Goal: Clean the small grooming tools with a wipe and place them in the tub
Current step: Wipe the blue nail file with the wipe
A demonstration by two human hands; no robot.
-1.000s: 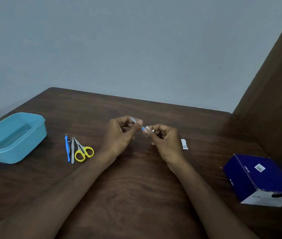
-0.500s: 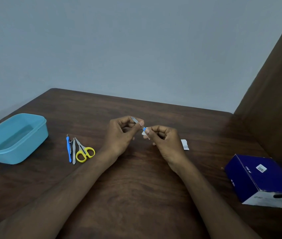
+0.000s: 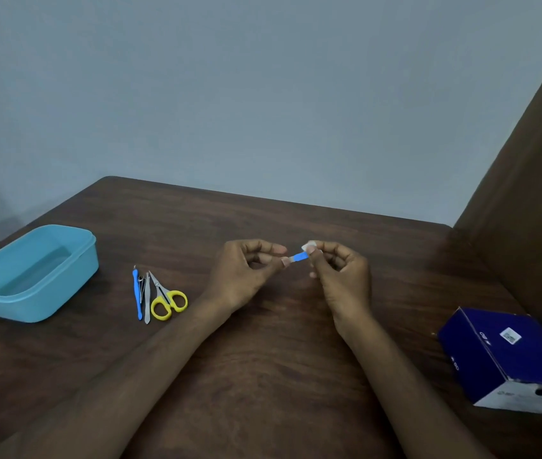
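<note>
Above the middle of the table both hands hold a small blue-handled metal tool. My left hand pinches its left, metal end between thumb and fingers. My right hand pinches a small white wipe around its right end. The light blue tub stands at the left of the table; no tool shows inside it. Between the tub and my left hand lie a blue stick tool, a nail clipper, a metal file and yellow-handled scissors, side by side.
A dark blue cardboard box lies on the table's right side. A brown wooden panel rises along the right edge. The dark wooden table ends at a grey wall behind.
My right hand has slid the wipe to the right along the tool, baring more of its blue handle. The tool now lies closer to level. The small white packet is hidden behind my right hand.
</note>
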